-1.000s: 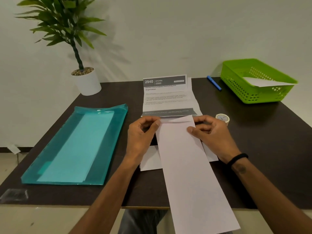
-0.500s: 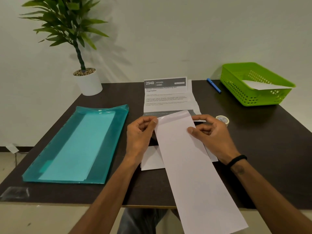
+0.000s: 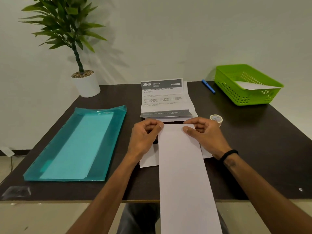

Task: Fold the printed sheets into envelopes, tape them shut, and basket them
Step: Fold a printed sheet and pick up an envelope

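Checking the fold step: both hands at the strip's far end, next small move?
Probably draw the far end back toward the body and crease it. Both the left hand and right hand pinch the white strip at its far corners; it lies unfolded and overhangs the table edge.

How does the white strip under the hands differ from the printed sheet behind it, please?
The strip is blank on its visible face; the printed sheet carries text and grey bands. The strip is long, narrow and overhangs the table's near edge; the sheet is wider and lies wholly on the table, its top panel creased upward. Both hands, left hand and right hand, pinch the strip's far end; neither touches the sheet. Both are paper.
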Tool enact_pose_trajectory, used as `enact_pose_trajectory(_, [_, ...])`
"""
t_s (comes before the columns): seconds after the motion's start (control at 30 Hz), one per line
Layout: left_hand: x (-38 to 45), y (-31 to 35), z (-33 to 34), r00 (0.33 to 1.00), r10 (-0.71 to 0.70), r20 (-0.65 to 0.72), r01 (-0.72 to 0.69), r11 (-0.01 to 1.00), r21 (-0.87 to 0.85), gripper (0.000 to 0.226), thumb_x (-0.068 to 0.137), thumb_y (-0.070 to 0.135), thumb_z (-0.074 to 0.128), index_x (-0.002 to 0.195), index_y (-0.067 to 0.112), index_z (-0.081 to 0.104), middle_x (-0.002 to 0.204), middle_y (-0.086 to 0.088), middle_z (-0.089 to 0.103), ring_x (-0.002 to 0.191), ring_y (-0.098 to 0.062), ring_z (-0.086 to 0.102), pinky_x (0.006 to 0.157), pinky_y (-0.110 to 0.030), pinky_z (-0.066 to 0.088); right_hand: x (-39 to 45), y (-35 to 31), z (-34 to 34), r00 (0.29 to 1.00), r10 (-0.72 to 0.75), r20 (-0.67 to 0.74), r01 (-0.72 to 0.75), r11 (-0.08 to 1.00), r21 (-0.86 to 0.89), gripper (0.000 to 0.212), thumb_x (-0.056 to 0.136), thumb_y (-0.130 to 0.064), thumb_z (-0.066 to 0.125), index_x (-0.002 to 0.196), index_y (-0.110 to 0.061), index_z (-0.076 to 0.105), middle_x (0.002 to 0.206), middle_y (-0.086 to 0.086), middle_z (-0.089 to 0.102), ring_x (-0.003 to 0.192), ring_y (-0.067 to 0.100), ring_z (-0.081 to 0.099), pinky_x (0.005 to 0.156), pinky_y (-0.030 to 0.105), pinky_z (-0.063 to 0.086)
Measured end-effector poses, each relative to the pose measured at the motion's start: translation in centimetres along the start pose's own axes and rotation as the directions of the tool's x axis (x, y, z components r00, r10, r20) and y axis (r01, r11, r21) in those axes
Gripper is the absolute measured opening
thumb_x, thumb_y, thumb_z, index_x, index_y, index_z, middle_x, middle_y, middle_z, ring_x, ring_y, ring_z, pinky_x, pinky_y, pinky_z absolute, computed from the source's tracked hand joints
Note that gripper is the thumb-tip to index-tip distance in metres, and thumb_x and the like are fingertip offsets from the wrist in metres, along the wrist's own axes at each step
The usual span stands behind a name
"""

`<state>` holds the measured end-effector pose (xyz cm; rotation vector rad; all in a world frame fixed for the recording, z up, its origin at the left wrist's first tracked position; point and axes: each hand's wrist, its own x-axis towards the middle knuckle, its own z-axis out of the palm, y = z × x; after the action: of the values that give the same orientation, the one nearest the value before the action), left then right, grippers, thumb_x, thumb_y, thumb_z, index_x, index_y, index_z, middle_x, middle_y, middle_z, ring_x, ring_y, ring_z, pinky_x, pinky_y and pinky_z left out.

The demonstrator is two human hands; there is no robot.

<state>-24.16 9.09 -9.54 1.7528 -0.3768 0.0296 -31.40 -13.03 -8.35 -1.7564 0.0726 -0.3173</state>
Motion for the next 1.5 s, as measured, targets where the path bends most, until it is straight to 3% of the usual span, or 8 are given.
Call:
enact_pose_trajectory(0.17, [0.1,-0.3,0.0,1.000,0.020,-0.014,-0.020,1.000,-0.016,0.012,0.097,0.026,0.071,0.106,0.019,0.076,0.097,0.013,0.077,0.094,-0.005,0.072,0.078,-0.017,0.057,0.0,0.1,-0.1,1.000,0.021,0.019,-0.021,1.000,-0.005,0.021,0.087,-0.014,0.081,0.107,-0.016,0.076,0.099,-0.003,0.080,0.091,0.011,0.077,0.074,0.019,0.060])
enact_pose_trajectory(0.4, [0.3,-0.5,-0.3,0.997,-0.006,-0.073,-0.002,0.995,-0.104,0.020,0.099,0.031,0.068,0.110,0.015,0.073,0.098,0.001,0.078,0.089,-0.018,0.075,0.079,-0.034,0.063,0.1,0.4,-0.2,0.999,0.030,0.013,-0.030,0.999,0.040,0.021,0.086,-0.013,0.081,0.107,-0.016,0.076,0.101,-0.001,0.081,0.093,0.017,0.078,0.078,0.026,0.063])
enact_pose_trajectory(0.6, [0.3,-0.3,0.2,0.997,0.034,-0.066,-0.030,0.998,0.064,0.011,0.096,0.031,0.071,0.104,0.026,0.075,0.100,0.016,0.073,0.095,0.002,0.067,0.081,-0.012,0.054,0.2,0.5,-0.2,0.999,0.032,0.016,-0.032,0.999,0.029,0.021,0.086,-0.014,0.081,0.106,-0.017,0.076,0.100,-0.002,0.081,0.092,0.015,0.078,0.077,0.025,0.063])
enact_pose_trajectory(0.8, [0.3,-0.4,0.2,0.998,0.040,-0.054,-0.032,0.990,0.134,0.007,0.097,0.026,0.069,0.101,0.024,0.074,0.096,0.015,0.072,0.092,0.004,0.066,0.078,-0.008,0.052,0.3,0.5,-0.2,0.999,0.033,0.032,-0.033,0.999,0.005,0.022,0.087,-0.015,0.081,0.109,-0.016,0.076,0.102,-0.003,0.080,0.092,0.014,0.077,0.075,0.023,0.062])
enact_pose_trajectory(1.0, [0.4,-0.5,-0.1,0.995,-0.016,-0.098,0.014,1.000,-0.028,0.017,0.100,0.029,0.065,0.105,0.015,0.072,0.092,0.001,0.076,0.084,-0.016,0.073,0.075,-0.027,0.061,0.2,0.5,-0.3,1.000,0.018,0.026,-0.018,1.000,0.013,0.021,0.087,-0.013,0.081,0.108,-0.016,0.076,0.102,-0.002,0.080,0.092,0.013,0.077,0.074,0.022,0.062])
enact_pose_trajectory(1.17, [0.2,-0.5,-0.1,0.994,-0.018,-0.110,0.012,0.998,-0.061,0.017,0.101,0.031,0.065,0.105,0.016,0.072,0.092,0.001,0.076,0.084,-0.018,0.073,0.075,-0.028,0.062,0.3,0.7,-0.3,1.000,0.020,0.016,-0.021,0.999,0.034,0.022,0.087,-0.013,0.081,0.108,-0.015,0.076,0.101,-0.002,0.081,0.092,0.014,0.078,0.074,0.022,0.062])
enact_pose_trajectory(1.3, [0.2,-0.3,-0.1,0.991,-0.023,-0.134,0.013,0.997,-0.074,0.027,0.101,0.040,0.062,0.102,0.016,0.073,0.087,0.001,0.075,0.080,-0.017,0.072,0.075,-0.029,0.062,0.5,1.1,-0.5,0.999,0.040,-0.029,-0.036,0.994,0.108,0.023,0.087,-0.012,0.081,0.109,-0.010,0.075,0.103,0.004,0.080,0.095,0.022,0.078,0.081,0.033,0.063])
enact_pose_trajectory(1.5, [-0.1,0.8,0.1,0.991,-0.057,-0.122,0.053,0.998,-0.036,0.032,0.100,0.044,0.060,0.097,0.017,0.076,0.081,0.002,0.077,0.073,-0.014,0.073,0.073,-0.032,0.064,0.6,1.0,-0.8,0.994,0.074,-0.082,-0.052,0.970,0.239,0.024,0.088,-0.009,0.079,0.110,-0.003,0.071,0.100,0.009,0.080,0.088,0.024,0.078,0.071,0.027,0.061])
